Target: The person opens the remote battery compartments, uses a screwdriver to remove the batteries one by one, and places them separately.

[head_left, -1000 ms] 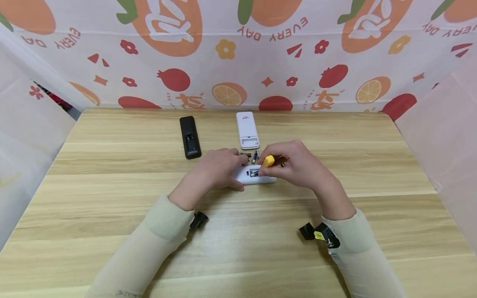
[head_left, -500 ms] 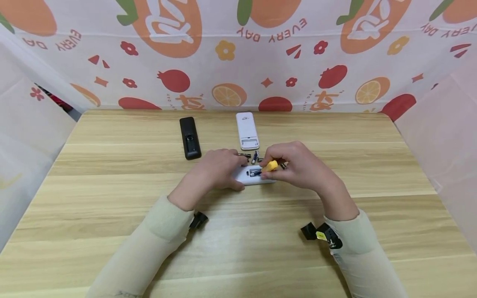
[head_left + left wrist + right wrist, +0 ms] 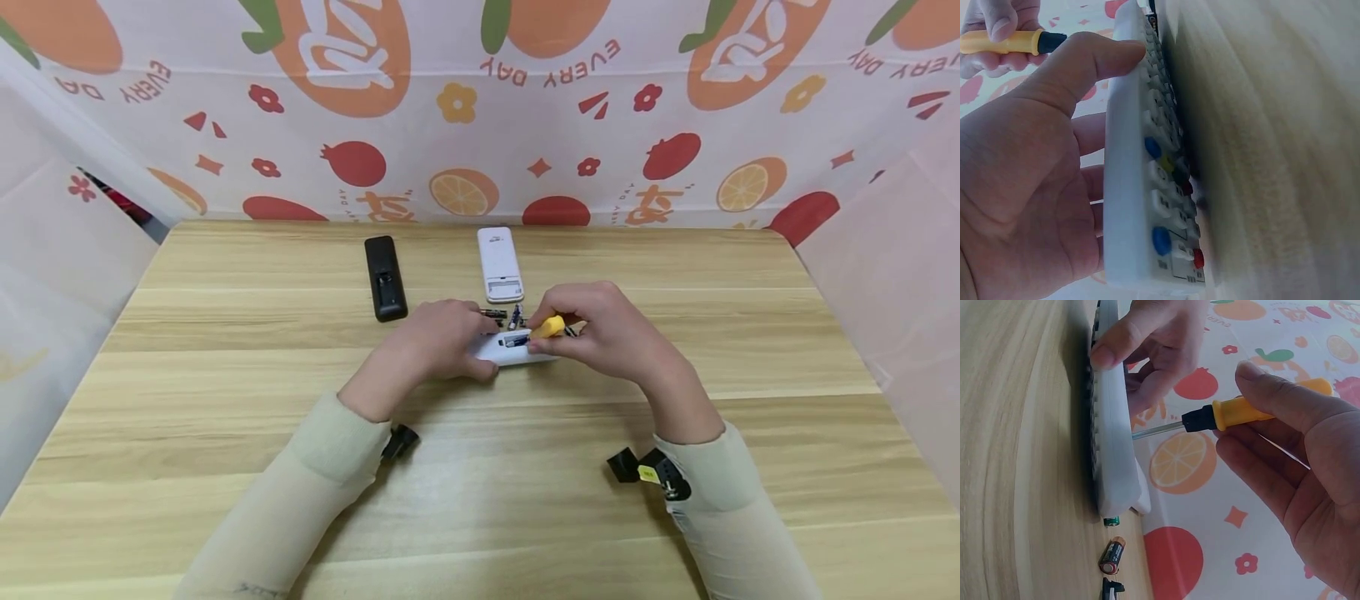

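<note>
My left hand [image 3: 442, 337] grips a white remote control [image 3: 491, 351] lying button side down, thumb on its near edge and fingers over the far one. In the left wrist view the remote's coloured buttons [image 3: 1161, 240] face the table. My right hand [image 3: 607, 333] holds a screwdriver by its yellow handle [image 3: 1241, 412]. In the right wrist view its metal shaft [image 3: 1159, 430] reaches the remote's back. The head view shows the battery compartment [image 3: 514, 341] uncovered, with a dark blue and silver piece inside, right at the screwdriver's working end.
Several loose batteries [image 3: 515, 317] lie just beyond the held remote. Farther back rest a second white remote [image 3: 500, 265] and a black remote [image 3: 386, 279], compartments facing up. A fruit-print cloth [image 3: 465, 125] hangs along the table's far edge.
The screwdriver handle has leaned over to the right, and my right hand has shifted slightly right. The held remote's near edge has tipped up a little under my left hand.
</note>
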A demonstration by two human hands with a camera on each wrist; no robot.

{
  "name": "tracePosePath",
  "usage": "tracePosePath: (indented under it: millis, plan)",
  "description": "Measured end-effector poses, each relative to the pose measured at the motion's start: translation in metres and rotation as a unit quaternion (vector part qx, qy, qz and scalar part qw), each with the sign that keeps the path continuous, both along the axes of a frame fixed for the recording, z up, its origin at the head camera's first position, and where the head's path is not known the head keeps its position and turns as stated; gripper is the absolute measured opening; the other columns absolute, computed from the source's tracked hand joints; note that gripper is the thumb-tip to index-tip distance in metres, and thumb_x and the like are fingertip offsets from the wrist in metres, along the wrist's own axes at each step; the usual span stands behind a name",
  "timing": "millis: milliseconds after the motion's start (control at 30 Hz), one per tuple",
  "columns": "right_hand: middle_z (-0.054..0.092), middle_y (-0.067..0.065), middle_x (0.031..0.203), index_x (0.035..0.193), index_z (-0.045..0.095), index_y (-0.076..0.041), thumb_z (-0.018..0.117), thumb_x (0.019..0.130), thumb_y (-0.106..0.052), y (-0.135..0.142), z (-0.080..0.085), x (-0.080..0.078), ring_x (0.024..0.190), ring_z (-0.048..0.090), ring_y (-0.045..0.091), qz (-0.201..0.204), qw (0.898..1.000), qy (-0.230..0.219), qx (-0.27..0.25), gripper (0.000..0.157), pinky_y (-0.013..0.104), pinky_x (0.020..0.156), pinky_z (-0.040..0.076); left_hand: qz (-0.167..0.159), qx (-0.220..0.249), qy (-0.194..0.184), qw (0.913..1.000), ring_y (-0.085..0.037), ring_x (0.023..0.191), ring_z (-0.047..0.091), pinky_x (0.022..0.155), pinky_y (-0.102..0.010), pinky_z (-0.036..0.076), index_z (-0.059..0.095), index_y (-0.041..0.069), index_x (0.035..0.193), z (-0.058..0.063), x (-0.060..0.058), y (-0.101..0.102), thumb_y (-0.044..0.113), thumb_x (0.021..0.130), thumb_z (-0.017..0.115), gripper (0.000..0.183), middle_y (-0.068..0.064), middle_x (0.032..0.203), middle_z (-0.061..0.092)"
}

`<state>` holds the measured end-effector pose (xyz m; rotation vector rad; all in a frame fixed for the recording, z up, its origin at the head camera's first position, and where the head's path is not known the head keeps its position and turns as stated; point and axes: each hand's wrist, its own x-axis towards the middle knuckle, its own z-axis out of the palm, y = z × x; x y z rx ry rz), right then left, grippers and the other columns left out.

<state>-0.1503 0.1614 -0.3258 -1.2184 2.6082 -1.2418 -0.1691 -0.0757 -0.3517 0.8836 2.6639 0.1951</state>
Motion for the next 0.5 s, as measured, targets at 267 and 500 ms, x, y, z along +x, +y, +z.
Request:
tracePosePath:
  millis: [267, 500]
  plan:
    - [0.071, -0.009, 0.088, 0.093, 0.075, -0.012, 0.084, 0.079, -0.013, 0.0006, -0.0008, -0.0028, 0.078, 0.061, 0.007, 0.001, 1.000, 0.014, 0.007, 0.017, 0.027, 0.074, 0.055, -0.003, 0.015, -0.012, 0.9998, -0.018, 0.081, 0.054, 0.066, -0.034, 0.043, 0.071, 0.019, 0.115, 0.0000, -0.0018, 0.0001, 0.046, 0.083, 0.071, 0.042, 0.000, 0.095, 0.063]
    - [0.072, -0.008, 0.089, 0.094, 0.075, -0.012, 0.084, 0.079, -0.014, 0.0017, -0.0024, -0.0038, 0.079, 0.061, 0.008, -0.004, 1.000, 0.006, 0.002, 0.018, 0.029, 0.074, 0.056, -0.005, 0.009, -0.022, 0.9997, -0.018, 0.080, 0.054, 0.067, -0.035, 0.044, 0.071, 0.018, 0.116, 0.0012, -0.0021, 0.0005, 0.046, 0.084, 0.071, 0.042, 0.000, 0.092, 0.062]
